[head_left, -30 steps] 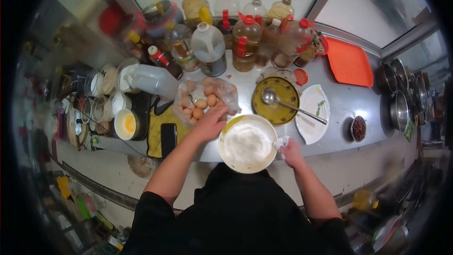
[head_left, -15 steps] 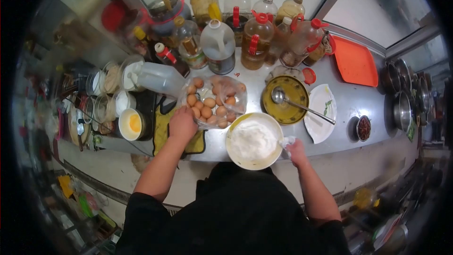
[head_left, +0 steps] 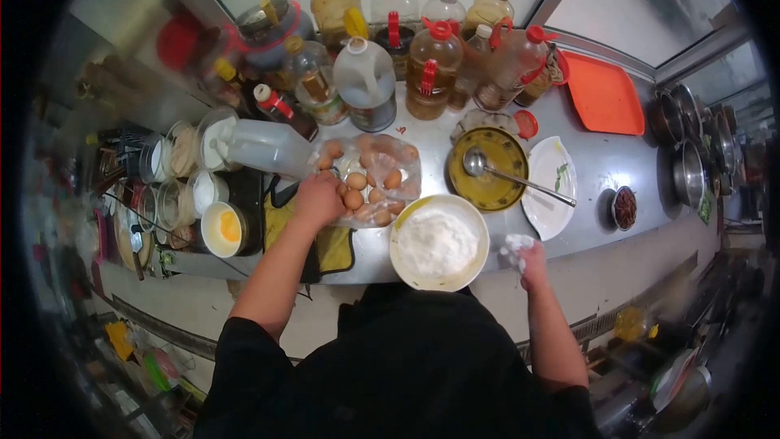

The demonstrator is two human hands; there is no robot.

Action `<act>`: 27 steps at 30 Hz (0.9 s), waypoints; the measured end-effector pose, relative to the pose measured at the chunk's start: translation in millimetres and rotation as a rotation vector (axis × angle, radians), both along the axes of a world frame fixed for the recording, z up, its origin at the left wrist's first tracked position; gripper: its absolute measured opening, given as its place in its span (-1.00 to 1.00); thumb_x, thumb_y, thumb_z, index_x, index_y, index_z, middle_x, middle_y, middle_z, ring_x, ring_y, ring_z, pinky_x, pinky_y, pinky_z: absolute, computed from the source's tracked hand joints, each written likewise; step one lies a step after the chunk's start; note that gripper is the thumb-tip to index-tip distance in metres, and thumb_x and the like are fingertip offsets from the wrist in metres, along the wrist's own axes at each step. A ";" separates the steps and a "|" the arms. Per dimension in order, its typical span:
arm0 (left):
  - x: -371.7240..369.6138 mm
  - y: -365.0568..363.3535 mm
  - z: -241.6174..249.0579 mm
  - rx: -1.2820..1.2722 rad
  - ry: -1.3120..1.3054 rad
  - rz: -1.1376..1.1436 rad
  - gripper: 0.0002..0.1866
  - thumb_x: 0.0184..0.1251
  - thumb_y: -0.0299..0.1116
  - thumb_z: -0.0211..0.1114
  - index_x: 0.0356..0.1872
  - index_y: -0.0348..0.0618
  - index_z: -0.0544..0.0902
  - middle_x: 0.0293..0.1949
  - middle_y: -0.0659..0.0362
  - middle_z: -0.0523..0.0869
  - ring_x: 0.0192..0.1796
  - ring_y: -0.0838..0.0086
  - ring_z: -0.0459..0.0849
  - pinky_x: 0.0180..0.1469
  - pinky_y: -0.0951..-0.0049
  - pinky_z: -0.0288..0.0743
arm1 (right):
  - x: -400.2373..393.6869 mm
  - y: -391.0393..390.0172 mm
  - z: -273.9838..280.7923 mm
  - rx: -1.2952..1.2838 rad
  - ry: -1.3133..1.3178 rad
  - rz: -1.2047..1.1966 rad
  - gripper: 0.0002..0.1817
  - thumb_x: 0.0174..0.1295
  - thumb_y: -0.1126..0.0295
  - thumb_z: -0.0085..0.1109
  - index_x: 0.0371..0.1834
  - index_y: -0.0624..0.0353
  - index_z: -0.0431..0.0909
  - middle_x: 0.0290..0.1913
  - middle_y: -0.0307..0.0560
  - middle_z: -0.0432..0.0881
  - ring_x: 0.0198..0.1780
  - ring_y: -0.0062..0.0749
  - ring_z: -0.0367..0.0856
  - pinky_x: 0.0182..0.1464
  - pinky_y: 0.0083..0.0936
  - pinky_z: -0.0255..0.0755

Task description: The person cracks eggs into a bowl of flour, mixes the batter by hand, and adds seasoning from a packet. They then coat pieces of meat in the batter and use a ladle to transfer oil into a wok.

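Observation:
My left hand [head_left: 320,200] is at the left edge of a clear plastic bag of brown eggs [head_left: 355,199], its fingers curled in among the eggs; what they hold is hidden. To the right of a bowl of white powder [head_left: 437,245], my right hand [head_left: 528,262] hangs near the counter edge. White powder coats its fingers, which look slightly apart with no object visible between them. Left of my left hand stands a small bowl with yellow egg yolk [head_left: 231,226]. A yellow-green cloth [head_left: 335,249] lies beneath the left wrist.
A ladle [head_left: 520,180] rests in a bowl of yellowish liquid [head_left: 488,200], beside a white plate [head_left: 549,195]. Bottles and jugs [head_left: 366,85] line the back. Further right are an orange tray [head_left: 605,93], a small bowl of dark red pieces [head_left: 624,210] and metal pots [head_left: 691,175].
My right hand has moved right, away from the powder bowl's rim. My left hand has shifted slightly right and up, further over the eggs. The camera view has shifted slightly.

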State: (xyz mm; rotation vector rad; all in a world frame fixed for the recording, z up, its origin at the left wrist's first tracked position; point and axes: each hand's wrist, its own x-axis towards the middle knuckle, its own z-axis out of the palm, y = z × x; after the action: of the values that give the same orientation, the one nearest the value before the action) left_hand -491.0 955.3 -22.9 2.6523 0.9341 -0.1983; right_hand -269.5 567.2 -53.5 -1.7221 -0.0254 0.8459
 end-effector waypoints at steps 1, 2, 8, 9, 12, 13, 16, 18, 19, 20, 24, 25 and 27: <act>0.0 3.9 -6.7 0.029 -0.033 -0.024 -0.59 -0.32 -0.17 0.45 -0.31 -0.03 0.65 -0.26 0.07 0.63 -0.12 0.13 0.57 -0.04 0.20 0.46 | 0.8 -2.7 -1.0 -0.013 0.029 0.017 -0.81 0.10 0.48 0.07 -0.24 0.26 0.60 -0.43 -0.19 0.63 -0.49 -0.61 0.49 -0.47 -0.67 0.31; 2.2 7.7 -14.2 0.029 -0.033 -0.024 -0.59 -0.32 -0.17 0.45 -0.31 -0.03 0.65 -0.26 0.07 0.63 -0.12 0.13 0.57 -0.04 0.20 0.46 | 0.8 -4.9 -2.7 -0.026 0.059 0.034 -0.74 0.09 0.51 0.00 -0.17 0.28 0.58 -0.38 -0.16 0.64 -0.44 -0.56 0.56 -0.44 -0.68 0.36; 30.0 12.5 -8.6 -0.072 0.293 -0.020 -0.58 -0.27 -0.19 0.37 -0.26 -0.08 0.61 -0.23 0.01 0.66 -0.13 0.11 0.61 -0.06 0.19 0.51 | -2.8 -1.5 1.8 0.031 0.054 -0.064 -0.85 0.13 0.39 0.17 -0.29 0.20 0.61 -0.53 -0.26 0.60 -0.62 -0.72 0.31 -0.58 -0.71 0.12; 32.2 12.5 -7.1 -0.086 0.303 0.008 -0.57 -0.25 -0.20 0.37 -0.24 -0.08 0.60 -0.22 0.01 0.66 -0.14 0.11 0.62 -0.07 0.18 0.51 | -3.1 -0.9 3.2 0.031 0.054 -0.067 -0.85 0.13 0.39 0.17 -0.29 0.20 0.61 -0.53 -0.26 0.60 -0.62 -0.72 0.31 -0.58 -0.71 0.12; 34.4 10.1 -9.1 -0.063 0.292 0.023 -0.60 -0.22 -0.23 0.36 -0.24 -0.07 0.58 -0.25 0.02 0.67 -0.17 0.12 0.64 -0.11 0.19 0.52 | -3.6 -1.4 6.5 0.034 0.040 -0.093 -0.86 0.13 0.41 0.15 -0.29 0.21 0.61 -0.52 -0.24 0.61 -0.61 -0.69 0.33 -0.57 -0.70 0.14; 34.0 9.5 -10.5 -0.025 0.272 0.011 -0.63 -0.20 -0.26 0.37 -0.25 -0.05 0.58 -0.28 0.05 0.68 -0.20 0.14 0.64 -0.13 0.21 0.51 | -3.5 -3.1 6.1 0.024 0.039 -0.102 -0.85 0.12 0.42 0.14 -0.29 0.21 0.60 -0.51 -0.23 0.61 -0.60 -0.68 0.35 -0.57 -0.70 0.15; 30.5 8.1 -15.1 0.010 0.213 -0.016 -0.64 -0.23 -0.31 0.37 -0.28 -0.06 0.57 -0.30 0.04 0.67 -0.20 0.14 0.64 -0.16 0.19 0.50 | -2.5 -10.8 0.9 0.019 0.049 -0.132 -0.84 0.11 0.44 0.11 -0.27 0.22 0.60 -0.50 -0.21 0.62 -0.58 -0.65 0.39 -0.55 -0.70 0.18; 25.7 6.6 -21.7 0.060 0.133 -0.007 -0.66 -0.23 -0.33 0.37 -0.30 -0.07 0.56 -0.31 0.03 0.67 -0.20 0.14 0.64 -0.16 0.19 0.50 | -0.6 -19.6 -6.5 0.024 0.061 -0.155 -0.83 0.10 0.46 0.09 -0.26 0.23 0.59 -0.49 -0.20 0.62 -0.57 -0.64 0.40 -0.55 -0.70 0.20; 23.3 6.2 -23.9 0.108 0.053 0.007 -0.68 -0.23 -0.35 0.36 -0.32 -0.08 0.56 -0.32 0.03 0.66 -0.20 0.14 0.63 -0.16 0.18 0.50 | 1.0 -25.0 -10.7 0.030 0.067 -0.151 -0.82 0.10 0.48 0.07 -0.24 0.23 0.59 -0.49 -0.20 0.62 -0.57 -0.63 0.42 -0.55 -0.69 0.21; 20.8 6.7 -25.8 0.109 0.053 0.005 -0.68 -0.23 -0.35 0.36 -0.32 -0.08 0.56 -0.32 0.03 0.66 -0.20 0.14 0.63 -0.16 0.18 0.50 | 2.7 -30.0 -14.9 0.037 0.073 -0.145 -0.81 0.10 0.49 0.05 -0.22 0.23 0.58 -0.48 -0.19 0.62 -0.57 -0.62 0.43 -0.54 -0.69 0.23; 13.0 2.9 -14.6 -0.005 -0.192 0.154 -0.65 -0.20 -0.38 0.34 -0.25 -0.12 0.59 -0.33 0.01 0.64 -0.18 0.10 0.61 -0.15 0.21 0.51 | 4.3 -29.2 -3.6 0.040 0.077 -0.146 -0.78 0.10 0.53 0.01 -0.20 0.25 0.57 -0.43 -0.17 0.63 -0.51 -0.59 0.49 -0.49 -0.67 0.29; 11.0 0.5 -10.6 -0.055 -0.311 0.227 -0.62 -0.20 -0.39 0.35 -0.22 -0.12 0.60 -0.33 0.01 0.62 -0.18 0.09 0.61 -0.16 0.24 0.52 | 3.6 -25.3 2.3 0.067 0.045 -0.152 -0.78 0.10 0.54 0.00 -0.19 0.27 0.56 -0.39 -0.14 0.63 -0.46 -0.57 0.51 -0.44 -0.66 0.33; 8.5 -5.7 -1.4 -0.147 -0.422 0.205 -0.59 -0.20 -0.42 0.37 -0.18 -0.13 0.59 -0.34 0.05 0.62 -0.22 0.17 0.63 -0.19 0.32 0.53 | 1.6 -14.0 21.4 0.094 0.013 -0.164 -0.77 0.10 0.55 -0.02 -0.19 0.30 0.56 -0.35 -0.12 0.64 -0.42 -0.56 0.54 -0.39 -0.65 0.37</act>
State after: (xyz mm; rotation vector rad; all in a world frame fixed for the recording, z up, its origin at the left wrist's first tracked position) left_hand -482.5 949.6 -24.3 2.3116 0.9904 0.3171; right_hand -267.9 553.2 -32.0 -1.6065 0.0825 0.7235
